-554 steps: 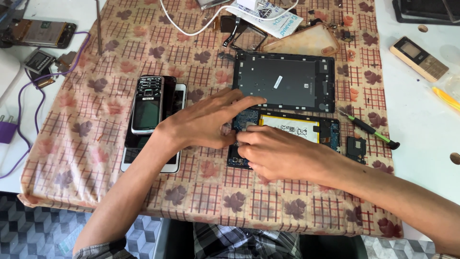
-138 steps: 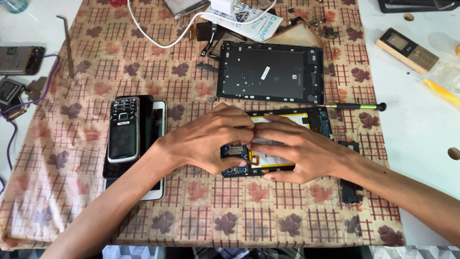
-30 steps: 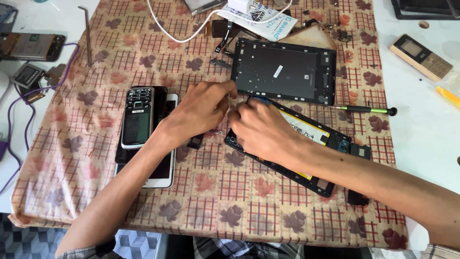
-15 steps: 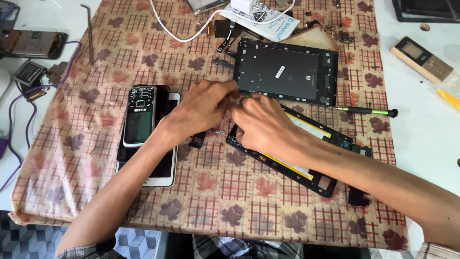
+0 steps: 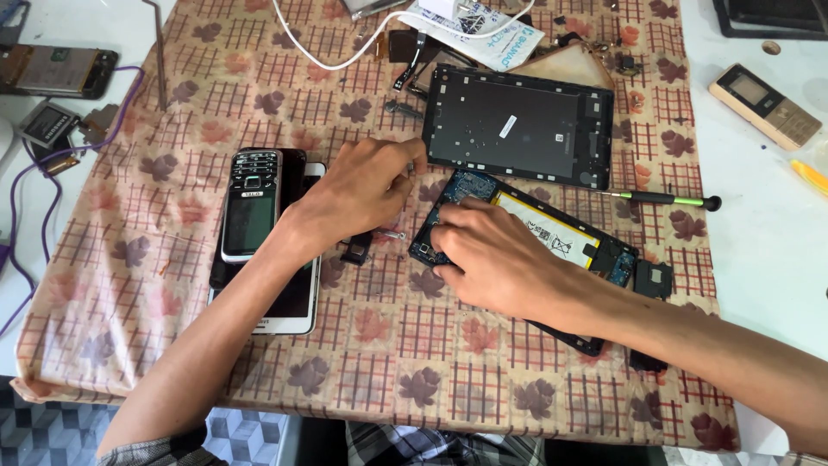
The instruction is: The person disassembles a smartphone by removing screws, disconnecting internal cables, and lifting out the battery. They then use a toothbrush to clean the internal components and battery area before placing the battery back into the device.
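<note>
An opened tablet body [image 5: 561, 242] lies slanted on the patterned cloth, showing a blue circuit board [image 5: 473, 185] and a white battery [image 5: 547, 228]. My right hand [image 5: 496, 259] lies on its left end, fingertips pressing the board's edge. My left hand [image 5: 362, 185] hovers just left of it, fingers curled; whether it pinches anything tiny I cannot tell. A small metal piece [image 5: 392, 233] and a small black part [image 5: 354, 250] lie on the cloth below that hand. The black back cover [image 5: 517, 129] lies behind the tablet.
A green-handled screwdriver [image 5: 664, 198] lies right of the cover. A keypad phone [image 5: 250, 203] rests on a white smartphone [image 5: 293, 306] at left. A beige bar phone [image 5: 763, 103], a white cable [image 5: 328, 56], a printed packet [image 5: 483, 34] and another phone [image 5: 56, 69] ring the cloth.
My left hand has drawn back to the left off the tablet, uncovering the blue board. My right hand stays on the tablet's left end.
</note>
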